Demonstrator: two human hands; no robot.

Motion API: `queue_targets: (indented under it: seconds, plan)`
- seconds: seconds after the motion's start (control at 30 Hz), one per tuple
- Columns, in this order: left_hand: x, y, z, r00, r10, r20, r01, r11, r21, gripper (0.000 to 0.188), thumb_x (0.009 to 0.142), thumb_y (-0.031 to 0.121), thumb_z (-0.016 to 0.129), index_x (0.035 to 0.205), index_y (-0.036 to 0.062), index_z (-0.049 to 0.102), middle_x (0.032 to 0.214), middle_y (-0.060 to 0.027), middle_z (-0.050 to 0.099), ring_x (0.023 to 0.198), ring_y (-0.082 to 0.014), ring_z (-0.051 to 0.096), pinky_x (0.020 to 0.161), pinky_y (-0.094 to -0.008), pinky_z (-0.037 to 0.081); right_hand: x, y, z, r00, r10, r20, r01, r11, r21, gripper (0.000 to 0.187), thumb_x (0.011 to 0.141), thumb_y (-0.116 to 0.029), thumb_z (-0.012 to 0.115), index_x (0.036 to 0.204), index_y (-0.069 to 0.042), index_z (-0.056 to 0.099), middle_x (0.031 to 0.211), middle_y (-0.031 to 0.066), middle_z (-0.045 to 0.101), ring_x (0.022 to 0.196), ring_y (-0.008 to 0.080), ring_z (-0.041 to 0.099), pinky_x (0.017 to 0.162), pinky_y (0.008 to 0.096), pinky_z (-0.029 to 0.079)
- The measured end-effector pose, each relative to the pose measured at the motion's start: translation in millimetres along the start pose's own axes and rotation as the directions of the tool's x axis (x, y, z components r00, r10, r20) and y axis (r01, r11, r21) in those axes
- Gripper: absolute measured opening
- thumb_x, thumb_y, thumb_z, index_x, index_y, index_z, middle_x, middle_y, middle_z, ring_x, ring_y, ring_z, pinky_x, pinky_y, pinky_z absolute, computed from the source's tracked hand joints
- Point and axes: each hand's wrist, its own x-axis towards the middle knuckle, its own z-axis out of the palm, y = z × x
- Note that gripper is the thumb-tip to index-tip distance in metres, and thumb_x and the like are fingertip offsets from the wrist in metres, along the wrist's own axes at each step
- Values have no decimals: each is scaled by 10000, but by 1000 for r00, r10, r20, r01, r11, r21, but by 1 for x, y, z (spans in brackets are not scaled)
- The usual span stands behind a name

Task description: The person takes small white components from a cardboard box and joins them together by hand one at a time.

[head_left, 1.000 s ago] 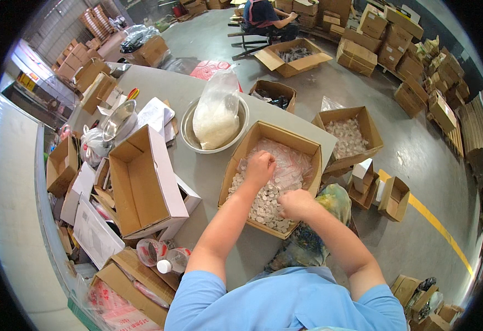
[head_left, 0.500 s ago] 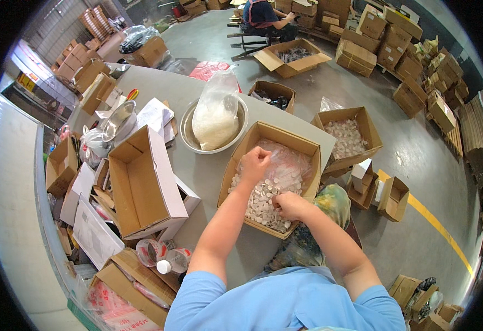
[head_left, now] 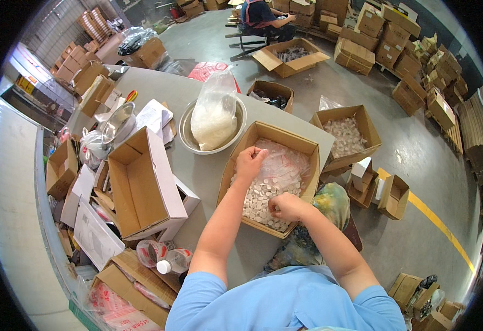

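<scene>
An open cardboard box (head_left: 231,205) at the table's near right corner holds many small, round, whitish discs (head_left: 258,203). Clear plastic bags (head_left: 286,165) with reddish markings lie over the discs in its far part. My left hand (head_left: 250,163) is above the box's left side, beside the bags. Its fingers are pinched together, and what is between them is too small to tell. Low over the discs at the box's near right, my right hand (head_left: 287,208) has its fingers curled down. Its fingertips are at the discs, and anything inside them is hidden.
Beyond the box, a metal bowl (head_left: 185,134) holds a bag of white material (head_left: 214,124). An open carton (head_left: 142,182) stands to the left, near plastic bottles (head_left: 172,260). Another box of bagged pieces (head_left: 345,138) sits at the right. A person (head_left: 263,22) sits farther off.
My left hand has shifted slightly left, its fingers still pinched. My right hand has moved a little left over the discs, fingers still curled.
</scene>
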Motion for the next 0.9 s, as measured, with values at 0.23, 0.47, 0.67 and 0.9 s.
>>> queue_targets:
  seconds: [0.23, 0.47, 0.67, 0.9]
  plan:
    - [7, -10, -2, 727, 648, -228, -536, 743, 401, 148, 818, 146, 652, 850, 3, 677, 647, -67, 619, 550, -108, 543, 528, -279, 437, -2, -3, -12, 999, -8, 33, -7, 908, 419, 137, 764, -40, 568, 893, 2, 591, 761, 113, 635, 662, 199, 645, 597, 324, 517]
    - [-10, 19, -6, 963, 220, -158, -207, 974, 95, 171, 813, 151, 671, 782, -17, 669, 671, -48, 638, 609, -80, 559, 556, -248, 449, 3, 4, -12, 994, 34, 104, -97, 719, 688, 150, 859, -32, 484, 984, 3, 559, 824, 59, 602, 659, 127, 599, 577, 273, 513]
    - [-10, 22, -12, 961, 179, -210, -144, 975, 168, 184, 785, 167, 705, 763, -12, 666, 578, -62, 596, 519, -115, 525, 525, -284, 445, 6, 6, -13, 985, 32, 167, -156, 555, 817, 202, 862, -30, 442, 1018, 3, 566, 861, 56, 602, 681, 109, 579, 595, 253, 496]
    - [-5, 7, -1, 929, 370, -14, -369, 929, 39, 148, 785, 139, 707, 780, -5, 672, 714, -25, 623, 632, -88, 542, 582, -245, 449, -9, -1, -30, 984, -138, 108, -97, 87, 991, 208, 841, -25, 461, 1021, -19, 564, 871, 60, 604, 657, 92, 535, 603, 217, 455]
